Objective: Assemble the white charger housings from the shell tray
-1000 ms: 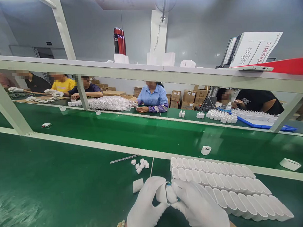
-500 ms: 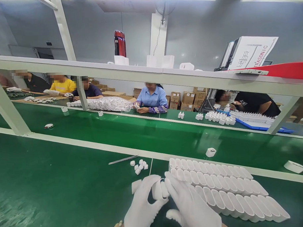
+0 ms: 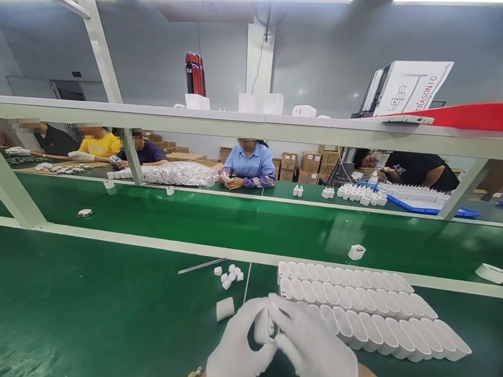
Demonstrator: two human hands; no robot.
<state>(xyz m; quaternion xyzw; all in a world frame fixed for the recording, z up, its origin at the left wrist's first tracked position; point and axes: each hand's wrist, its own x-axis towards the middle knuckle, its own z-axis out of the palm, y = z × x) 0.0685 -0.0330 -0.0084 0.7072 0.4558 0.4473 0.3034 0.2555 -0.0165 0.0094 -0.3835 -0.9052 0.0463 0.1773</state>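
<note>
Both of my hands wear white gloves and meet around a small white plastic housing point(image 3: 261, 326). My left hand point(image 3: 239, 345) curls about its left side, thumb below and fingers above. From the other side my right hand point(image 3: 317, 343) presses its fingertips against the housing's open end; whatever is inside is mostly hidden by the fingers. A short white block point(image 3: 225, 309), perhaps another piece, lies just beyond my left hand. Several small white lumps point(image 3: 226, 282) and a pair of metal tweezers point(image 3: 202, 265) rest farther out on the green bench.
Rows of white oval housings point(image 3: 384, 321) stand to the right of my hands. Past a pale rail, a green belt point(image 3: 219, 222) carries scattered white housings point(image 3: 356, 252). An overhead shelf point(image 3: 232, 117) crosses the view. Several people sit along the far side.
My right thumb and fingers have closed in on the housing, which has turned a little. The white block beside my left hand shows more fully. Housings on the belt have shifted right.
</note>
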